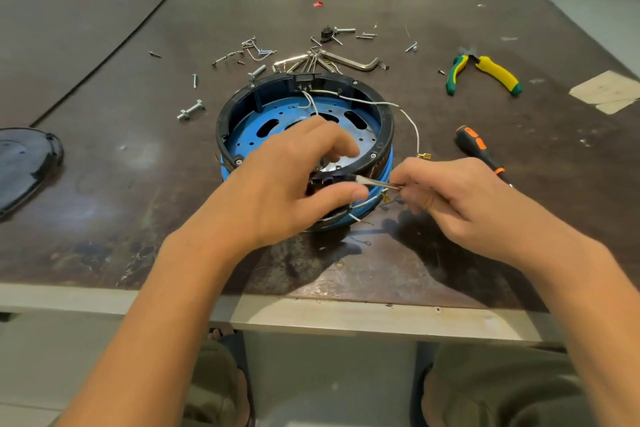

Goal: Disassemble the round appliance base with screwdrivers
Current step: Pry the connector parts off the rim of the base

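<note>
A: Where does the round base (387,128) sit?
B: On the bench (104,184), near its front edge, open side up. The left hand (291,180) curls over the near rim, thumb and fingers gripping a black part (318,182).
A: And the right hand (446,191)?
B: Just beside it, fingers pinching a thin metal tool (377,183), tip at that part.

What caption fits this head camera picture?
Left hand grips round blue-and-black appliance base; right hand pinches thin metal screwdriver.

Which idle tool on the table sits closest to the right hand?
The orange-and-black screwdriver, lying just beyond the right hand. The yellow-green pliers and the hex keys sit farther back.
</note>
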